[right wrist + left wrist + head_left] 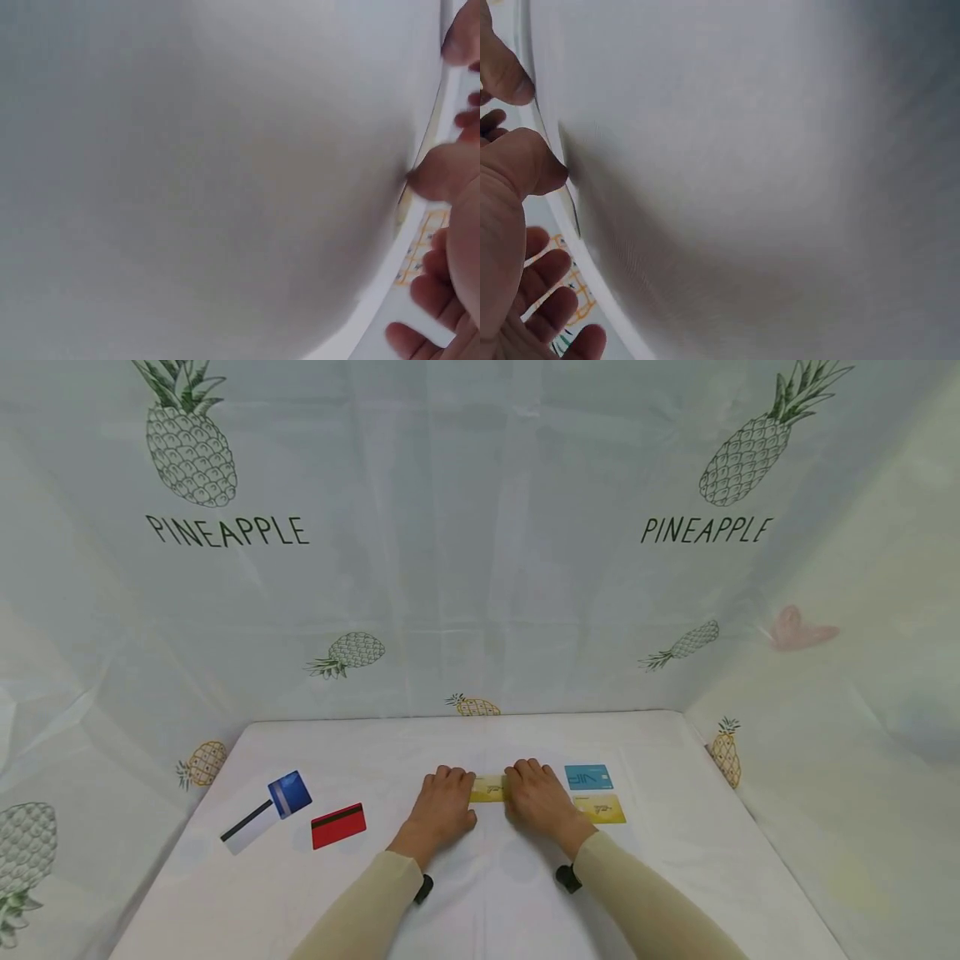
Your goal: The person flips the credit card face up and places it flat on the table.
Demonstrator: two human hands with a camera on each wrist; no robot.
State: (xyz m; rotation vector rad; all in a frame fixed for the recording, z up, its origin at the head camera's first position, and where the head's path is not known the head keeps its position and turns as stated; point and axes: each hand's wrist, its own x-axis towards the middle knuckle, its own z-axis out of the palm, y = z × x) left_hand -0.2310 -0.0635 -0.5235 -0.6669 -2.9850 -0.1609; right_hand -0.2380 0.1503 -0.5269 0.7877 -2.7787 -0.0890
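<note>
A yellow card (pixel 489 789) lies low over the white table, between my two hands. Its left end is pinched by my left hand (pixel 442 806), its right end by my right hand (pixel 542 800). The left wrist view shows the left thumb (pixel 532 161) at the card's near edge, with the other fingers spread loosely beyond. From the right wrist, the right thumb (pixel 442 172) likewise presses at that edge, and the thin card appears nearly edge-on. The fingers cover both ends of the card.
Right of my right hand lie a light blue card (pixel 588 777) and another yellow card (pixel 600 808). On the left are a red card (pixel 338 827), a dark blue card (pixel 292 793) and a white card (pixel 250 829) with a black stripe. A pineapple-print curtain (pixel 480 593) rises behind the table.
</note>
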